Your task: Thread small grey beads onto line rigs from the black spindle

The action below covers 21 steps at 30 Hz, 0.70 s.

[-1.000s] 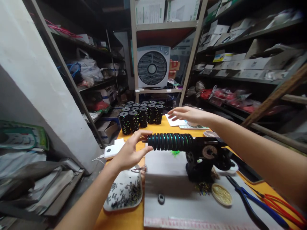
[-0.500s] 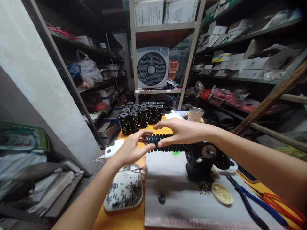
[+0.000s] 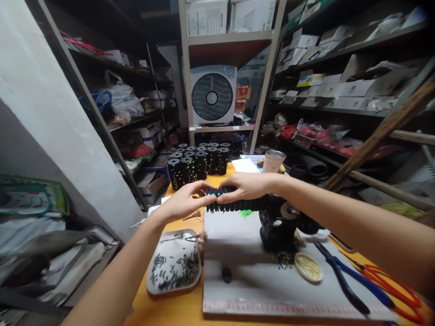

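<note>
A row of black discs (image 3: 234, 206), with small bluish glints between them, lies level on the winding machine's arm in front of me. My left hand (image 3: 190, 198) pinches its left end between thumb and fingers. Right beside it, my right hand (image 3: 243, 185) curls over the top, thumb on the near side; its fingertips behind the row are hidden. The black machine (image 3: 277, 231) with a round wheel stands to the right on a pale board (image 3: 244, 290). Bright green bits (image 3: 245, 213) lie under the row. One loose black ring (image 3: 226, 275) rests on the board.
Several stacks of black spools (image 3: 188, 170) stand behind. A white tray (image 3: 152, 290) of small dark pieces sits left. On the right are a dish of yellowish bits (image 3: 308, 267), blue-handled pliers (image 3: 363, 283), orange-handled cutters (image 3: 390, 280) and a cup (image 3: 273, 162).
My right hand has lowered and drawn closer to my left at the row's left end. The left hand has moved in onto the end discs. The view has shifted slightly.
</note>
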### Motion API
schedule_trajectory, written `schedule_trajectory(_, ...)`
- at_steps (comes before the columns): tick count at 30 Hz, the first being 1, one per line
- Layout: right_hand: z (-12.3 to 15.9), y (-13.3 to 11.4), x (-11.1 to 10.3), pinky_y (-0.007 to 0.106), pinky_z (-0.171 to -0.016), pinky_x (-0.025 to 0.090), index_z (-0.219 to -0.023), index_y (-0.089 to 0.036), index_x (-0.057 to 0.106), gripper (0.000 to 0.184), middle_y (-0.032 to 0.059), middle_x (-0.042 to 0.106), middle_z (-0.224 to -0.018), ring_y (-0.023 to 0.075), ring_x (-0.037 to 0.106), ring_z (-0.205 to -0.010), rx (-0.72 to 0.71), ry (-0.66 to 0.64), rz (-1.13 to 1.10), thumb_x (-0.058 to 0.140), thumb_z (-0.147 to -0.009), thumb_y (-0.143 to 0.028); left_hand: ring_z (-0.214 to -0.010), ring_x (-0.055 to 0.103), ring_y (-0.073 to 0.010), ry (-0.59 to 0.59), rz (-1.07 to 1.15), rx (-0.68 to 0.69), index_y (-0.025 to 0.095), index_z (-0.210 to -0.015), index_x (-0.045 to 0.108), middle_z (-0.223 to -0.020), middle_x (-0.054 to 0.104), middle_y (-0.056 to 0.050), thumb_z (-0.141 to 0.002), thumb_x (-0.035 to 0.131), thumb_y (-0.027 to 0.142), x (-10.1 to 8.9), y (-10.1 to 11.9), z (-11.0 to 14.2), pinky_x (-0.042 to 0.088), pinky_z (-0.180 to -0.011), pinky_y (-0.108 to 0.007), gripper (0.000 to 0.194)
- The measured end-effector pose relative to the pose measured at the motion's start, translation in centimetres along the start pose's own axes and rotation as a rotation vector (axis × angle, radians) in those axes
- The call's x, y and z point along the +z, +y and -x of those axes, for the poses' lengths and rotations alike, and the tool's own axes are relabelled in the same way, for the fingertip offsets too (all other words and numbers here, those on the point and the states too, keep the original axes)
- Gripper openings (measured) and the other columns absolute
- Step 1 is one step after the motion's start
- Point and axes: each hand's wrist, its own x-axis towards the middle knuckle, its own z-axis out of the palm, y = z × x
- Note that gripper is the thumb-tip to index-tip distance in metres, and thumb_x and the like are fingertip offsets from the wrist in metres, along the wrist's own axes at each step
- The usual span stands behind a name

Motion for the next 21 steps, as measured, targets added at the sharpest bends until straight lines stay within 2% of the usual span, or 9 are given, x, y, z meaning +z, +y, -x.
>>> schedule_trajectory(3, -1.2, 1.4, -0.7, 0.032, -0.077, 0.053, -0.107, -0.017, 0.069, 0.057, 0.0075, 0.072, -0.104, 0.0205, 0.068, -0.090, 0.030, -0.099, -0.110, 0.046, -0.089, -0.067, -0.097, 0.064, -0.0250, 0.008, -0.014, 0.008, 0.020, -0.113, 0.061, -0.112, 0.066, -0.008, -0.084, 0.061, 0.046, 0.2, -0.2, 0.3, 0.051, -0.080, -0.036, 0.038)
schedule_trajectory(6, -1.9, 2.1, -0.7, 0.039, -0.084, 0.054, -0.112, -0.015, 0.065, 0.051, 0.0084, 0.070, -0.107, 0.0187, 0.068, -0.091, 0.059, -0.148, -0.186, 0.043, -0.096, -0.058, -0.094, 0.065, -0.0241, 0.021, -0.034, 0.032, 0.022, -0.115, 0.058, -0.113, 0.065, -0.007, -0.085, 0.061, 0.043, 0.4, -0.2, 0.5, 0.052, -0.079, -0.035, 0.037)
schedule_trajectory(11, -1.1, 2.5, -0.9, 0.045, -0.093, 0.051, -0.115, -0.016, 0.065, 0.050, 0.0101, 0.068, -0.118, 0.0219, 0.066, -0.103, 0.090, -0.126, -0.207, 0.048, -0.094, -0.058, -0.095, 0.065, -0.0252, 0.032, -0.087, 0.052, 0.021, -0.114, 0.058, -0.112, 0.065, -0.008, -0.086, 0.060, 0.040, 0.6, 0.3, 0.6, 0.050, -0.081, -0.037, 0.035)
schedule_trajectory(14, 0.0, 2.7, -1.2, 0.042, -0.096, 0.050, -0.117, -0.021, 0.067, 0.056, 0.0094, 0.066, -0.125, 0.0253, 0.063, -0.113, 0.093, -0.068, -0.191, 0.050, -0.088, -0.066, -0.092, 0.064, -0.0256, 0.046, -0.124, 0.049, 0.020, -0.116, 0.056, -0.114, 0.065, -0.010, -0.085, 0.060, 0.044, 0.7, 0.7, 0.7, 0.049, -0.081, -0.040, 0.039)
schedule_trajectory(17, 0.7, 2.9, -1.0, 0.037, -0.094, 0.051, -0.117, -0.026, 0.070, 0.058, 0.0054, 0.068, -0.123, 0.0269, 0.063, -0.112, 0.068, -0.044, -0.179, 0.051, -0.084, -0.070, -0.092, 0.064, -0.0251, 0.054, -0.144, 0.065, 0.022, -0.121, 0.054, -0.122, 0.062, -0.010, -0.083, 0.062, 0.045, 1.0, 0.9, 0.6, 0.049, -0.080, -0.040, 0.045)
schedule_trajectory(21, 0.9, 2.6, -0.2, 0.032, -0.085, 0.051, -0.116, -0.021, 0.070, 0.063, 0.0052, 0.071, -0.116, 0.0254, 0.066, -0.103, 0.026, -0.018, -0.139, 0.045, -0.086, -0.072, -0.085, 0.064, -0.0233, 0.066, -0.173, 0.087, 0.022, -0.118, 0.058, -0.112, 0.067, -0.008, -0.085, 0.061, 0.042, 1.3, 0.8, 0.5, 0.049, -0.077, -0.037, 0.040)
